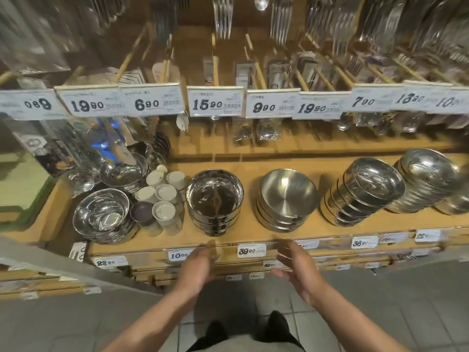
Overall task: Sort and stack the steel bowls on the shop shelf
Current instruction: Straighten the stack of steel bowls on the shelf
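Note:
Several stacks of steel bowls stand on the wooden shelf [243,235]. A shiny straight-walled stack [214,199] is in the middle, with a matte brushed stack [286,196] to its right. Further right lean a tilted shiny stack [363,191] and a stack of flatter bowls [426,179]. At the left sit a low shiny stack [101,214] and another [123,171] behind it. My left hand [198,265] and my right hand [297,265] hover, blurred, in front of the shelf edge, fingers apart, holding nothing, just below the two middle stacks.
White-lidded shaker jars [162,196] crowd between the left bowls and the middle stack. Price tags [215,101] line the rail above, with hanging cutlery packs [269,133] behind. Lower shelf edges with more tags [251,250] jut toward me. The tiled floor [380,301] is below.

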Demonstrator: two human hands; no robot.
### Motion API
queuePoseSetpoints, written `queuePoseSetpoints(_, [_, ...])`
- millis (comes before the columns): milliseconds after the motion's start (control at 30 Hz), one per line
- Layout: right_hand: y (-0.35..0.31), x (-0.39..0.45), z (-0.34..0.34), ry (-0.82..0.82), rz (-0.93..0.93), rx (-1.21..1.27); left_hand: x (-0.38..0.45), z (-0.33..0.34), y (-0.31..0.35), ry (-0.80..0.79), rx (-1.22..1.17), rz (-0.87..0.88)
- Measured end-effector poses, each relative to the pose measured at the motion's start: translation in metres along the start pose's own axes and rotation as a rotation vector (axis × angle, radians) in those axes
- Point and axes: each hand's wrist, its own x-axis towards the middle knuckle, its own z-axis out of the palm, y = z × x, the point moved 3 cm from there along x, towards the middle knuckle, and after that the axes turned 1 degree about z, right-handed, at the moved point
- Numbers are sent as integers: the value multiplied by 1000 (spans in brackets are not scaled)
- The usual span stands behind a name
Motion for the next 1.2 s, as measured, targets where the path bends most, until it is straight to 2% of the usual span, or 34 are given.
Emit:
queuePoseSetpoints(133, [-23, 15, -41, 73, -44, -9, -10, 41, 28, -76, 162, 144])
queuePoseSetpoints(267, [-60, 32, -65, 117, -121, 2, -14, 81, 64, -99, 22, 179])
queuePoseSetpoints(367, [-79, 47, -72, 103, -158, -47, -9, 107, 86, -49, 5, 195])
queuePoseSetpoints(500, [-97, 61, -67, -15, -236, -106, -1, 132, 95, 6, -60, 183])
queuePoseSetpoints(600, [-99, 70, -65, -76, -208, -55, 12, 145, 92, 41, -202, 121])
queuePoseSetpoints(700, [-98, 71, -66, -130, -211, -33, 19, 155, 90, 46, -326, 131])
queuePoseSetpoints(900, [-95, 71, -64, -238, -178, 17, 27, 151, 85, 171, -358, 136])
queuePoseSetpoints(1067, [-89, 69, -74, -192, -103, -60, 18, 147, 80, 218, -383, 124])
queuePoseSetpoints(1200, [-72, 58, -104, -93, -10, -93, 2, 152, 50, 232, -380, 31])
